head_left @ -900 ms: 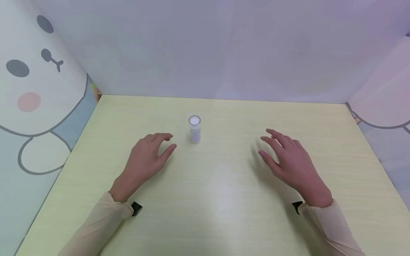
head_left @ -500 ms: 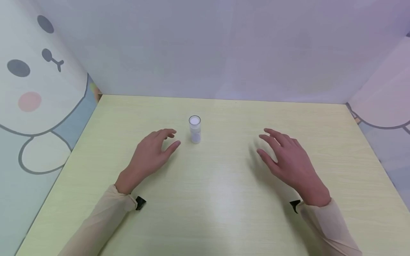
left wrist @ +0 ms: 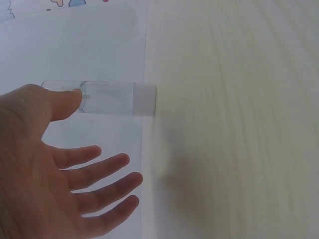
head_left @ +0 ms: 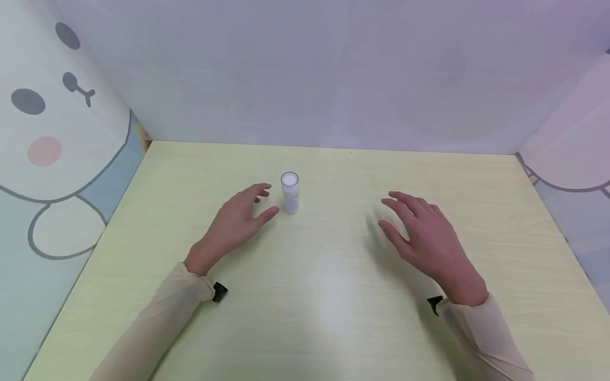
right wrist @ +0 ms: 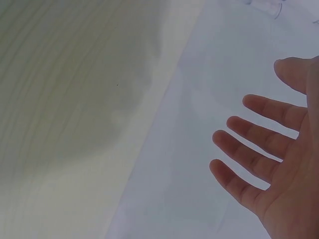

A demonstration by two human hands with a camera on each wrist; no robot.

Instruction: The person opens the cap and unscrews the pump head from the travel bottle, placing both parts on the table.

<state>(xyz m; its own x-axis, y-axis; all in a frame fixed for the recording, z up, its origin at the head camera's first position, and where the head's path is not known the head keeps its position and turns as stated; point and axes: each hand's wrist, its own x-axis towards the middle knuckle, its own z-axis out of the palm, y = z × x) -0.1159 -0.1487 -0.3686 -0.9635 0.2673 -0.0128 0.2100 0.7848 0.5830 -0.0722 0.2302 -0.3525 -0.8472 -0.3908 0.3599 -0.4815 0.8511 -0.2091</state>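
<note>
A small clear cylindrical bottle (head_left: pixel 290 197) stands upright on the pale wood table. Its foot has a white band, possibly a cap, seen best on the bottle (left wrist: pixel 114 98) in the left wrist view. My left hand (head_left: pixel 233 219) hovers just left of it, thumb and fingers spread apart. In the left wrist view the left thumb overlaps the bottle's upper part; the head view shows a small gap. My right hand (head_left: pixel 429 238) hovers over the table farther to the right, fingers loosely extended and holding nothing.
The table (head_left: pixel 324 296) meets a plain pale wall (head_left: pixel 305 74) at its back edge. Side panels with cartoon prints (head_left: pixel 57 132) stand left and right. Each sleeve cuff has a small black piece (head_left: pixel 220 291) at the wrist.
My left hand has moved right and forward, nearer the bottle. My right hand has drifted slightly left. The bottle stays in place.
</note>
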